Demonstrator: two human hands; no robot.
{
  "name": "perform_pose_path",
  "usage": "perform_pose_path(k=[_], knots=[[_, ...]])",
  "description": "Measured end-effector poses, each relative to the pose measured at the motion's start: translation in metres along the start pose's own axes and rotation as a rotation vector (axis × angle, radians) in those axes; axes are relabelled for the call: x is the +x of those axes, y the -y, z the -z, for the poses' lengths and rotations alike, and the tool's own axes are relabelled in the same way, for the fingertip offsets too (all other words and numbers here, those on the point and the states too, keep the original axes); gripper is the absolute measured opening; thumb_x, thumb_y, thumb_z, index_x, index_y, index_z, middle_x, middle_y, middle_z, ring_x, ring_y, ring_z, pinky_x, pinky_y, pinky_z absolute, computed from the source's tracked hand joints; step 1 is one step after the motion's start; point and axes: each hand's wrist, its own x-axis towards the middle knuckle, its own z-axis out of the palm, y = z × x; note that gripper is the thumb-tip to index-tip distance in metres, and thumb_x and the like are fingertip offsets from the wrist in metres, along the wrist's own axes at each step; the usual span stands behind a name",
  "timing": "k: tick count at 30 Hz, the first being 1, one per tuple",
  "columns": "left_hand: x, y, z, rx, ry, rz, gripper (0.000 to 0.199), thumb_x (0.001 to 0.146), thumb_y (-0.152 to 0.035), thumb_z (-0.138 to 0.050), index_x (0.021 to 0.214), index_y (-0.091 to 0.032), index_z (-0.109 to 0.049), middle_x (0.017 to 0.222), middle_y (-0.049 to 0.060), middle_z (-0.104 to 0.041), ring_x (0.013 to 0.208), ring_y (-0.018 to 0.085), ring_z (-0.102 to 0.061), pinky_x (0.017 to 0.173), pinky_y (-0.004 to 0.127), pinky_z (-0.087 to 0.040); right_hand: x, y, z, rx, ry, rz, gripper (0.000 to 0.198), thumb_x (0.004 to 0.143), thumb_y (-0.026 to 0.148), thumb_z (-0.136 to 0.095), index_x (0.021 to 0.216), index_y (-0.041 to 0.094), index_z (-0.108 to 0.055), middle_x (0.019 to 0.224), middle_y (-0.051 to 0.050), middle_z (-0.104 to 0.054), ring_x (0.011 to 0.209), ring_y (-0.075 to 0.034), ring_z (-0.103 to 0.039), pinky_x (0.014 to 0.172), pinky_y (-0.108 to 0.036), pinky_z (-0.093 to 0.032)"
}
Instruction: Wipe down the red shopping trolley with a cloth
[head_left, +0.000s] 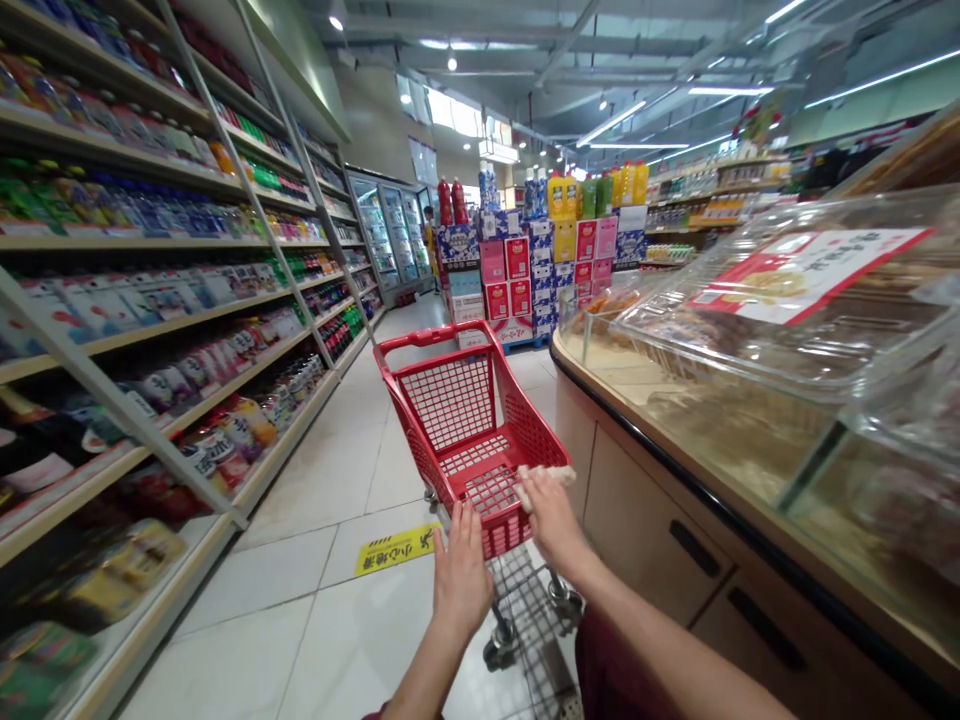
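A red plastic shopping cart (pixel 517 440) stands in front of me, its handle at the far end and its near end toward me. My left hand (pixel 463 565) reaches to the cart's near left corner, fingers stretched out and close together against the rim. At the near right corner, my right hand (pixel 551 515) has its fingers bent over a crumpled whitish cloth (pixel 564 476), pressed on the rim. The basket shows a bare red bottom and mesh walls. Part of the cloth is hidden under the fingers.
Shelves of bottled drinks (pixel 150 280) line the left side. To the right stands a wooden counter (pixel 645 490) with clear food boxes (pixel 810 290). Stacked drink cartons (pixel 517 270) are ahead. A yellow floor sign (pixel 397 549) lies on the tiles.
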Motion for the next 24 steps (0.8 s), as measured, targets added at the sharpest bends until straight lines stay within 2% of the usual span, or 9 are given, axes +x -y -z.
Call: perform_pose_path(k=[2,4,6,9,11,15,17,21,24], knots=[[0.000,0.000,0.001,0.001,0.013,-0.003,0.073,0.059,-0.012,-0.038,0.131,-0.010,-0.027,0.143,0.007,-0.014,0.131,0.022,-0.008,0.105,0.050,-0.011,-0.004,0.014,-0.009,0.037,0.039,0.154,0.060,0.067,0.001,-0.035,0.126,0.014,-0.042,0.132,-0.007,-0.040,0.124,-0.022,-0.030,0.100,-0.043,-0.027],[0.000,0.002,0.002,0.004,0.020,-0.014,0.073,0.059,-0.011,-0.037,0.131,-0.011,-0.027,0.143,0.005,-0.014,0.131,0.021,-0.009,0.105,0.050,-0.012,-0.003,0.011,-0.007,0.054,0.062,0.238,0.058,0.068,0.002,-0.035,0.124,0.017,-0.044,0.130,-0.006,-0.044,0.123,-0.021,-0.033,0.100,-0.042,-0.028],[0.000,0.004,0.003,0.004,0.013,-0.024,0.072,0.060,-0.009,-0.037,0.131,-0.012,-0.027,0.143,0.004,-0.015,0.131,0.021,-0.009,0.105,0.050,-0.012,0.004,-0.007,0.003,0.034,0.033,0.173,0.056,0.068,0.003,-0.036,0.121,0.018,-0.047,0.127,-0.006,-0.048,0.120,-0.020,-0.037,0.099,-0.042,-0.029],[-0.001,0.002,0.002,-0.004,-0.002,-0.022,0.072,0.059,-0.008,-0.037,0.131,-0.011,-0.028,0.143,0.006,-0.016,0.131,0.021,-0.008,0.105,0.050,-0.013,0.011,-0.022,0.010,-0.016,-0.051,-0.038,0.056,0.068,0.001,-0.035,0.122,0.013,-0.046,0.127,-0.010,-0.047,0.121,-0.021,-0.036,0.100,-0.044,-0.028],[0.000,-0.001,0.001,-0.012,0.003,-0.016,0.071,0.060,-0.009,-0.037,0.130,-0.011,-0.029,0.142,0.006,-0.017,0.131,0.022,-0.009,0.105,0.050,-0.012,0.008,-0.011,0.002,-0.001,-0.040,-0.010,0.057,0.068,0.001,-0.033,0.123,0.012,-0.045,0.128,-0.011,-0.045,0.122,-0.022,-0.034,0.099,-0.044,-0.028],[0.001,-0.002,0.004,-0.011,0.022,-0.023,0.070,0.061,-0.011,-0.036,0.131,-0.011,-0.027,0.142,0.005,-0.017,0.131,0.020,-0.008,0.105,0.050,-0.009,0.002,0.017,-0.012,0.077,0.050,0.250,0.062,0.067,0.001,-0.034,0.126,0.017,-0.042,0.130,-0.006,-0.043,0.123,-0.020,-0.032,0.099,-0.043,-0.030],[0.001,-0.001,0.005,-0.002,0.023,-0.032,0.071,0.061,-0.010,-0.035,0.131,-0.012,-0.027,0.142,0.004,-0.017,0.132,0.020,-0.008,0.105,0.050,-0.009,0.005,0.009,-0.006,0.071,0.047,0.207,0.060,0.067,0.002,-0.035,0.124,0.016,-0.044,0.129,-0.007,-0.045,0.122,-0.020,-0.034,0.099,-0.043,-0.029],[0.001,-0.003,0.004,0.004,0.018,-0.027,0.071,0.061,-0.009,-0.035,0.131,-0.011,-0.028,0.143,0.005,-0.016,0.131,0.020,-0.008,0.105,0.049,-0.012,0.011,-0.015,0.008,0.054,-0.031,-0.059,0.050,0.069,0.004,-0.036,0.117,0.013,-0.051,0.126,-0.012,-0.047,0.120,-0.022,-0.037,0.100,-0.044,-0.026],[0.002,-0.003,0.001,0.006,0.018,-0.018,0.070,0.060,-0.009,-0.035,0.130,-0.010,-0.029,0.142,0.006,-0.017,0.131,0.021,-0.008,0.105,0.050,-0.013,0.011,-0.001,0.008,0.209,-0.005,0.032,0.052,0.069,0.003,-0.036,0.117,0.018,-0.051,0.121,-0.007,-0.053,0.114,-0.019,-0.044,0.097,-0.040,-0.032]])
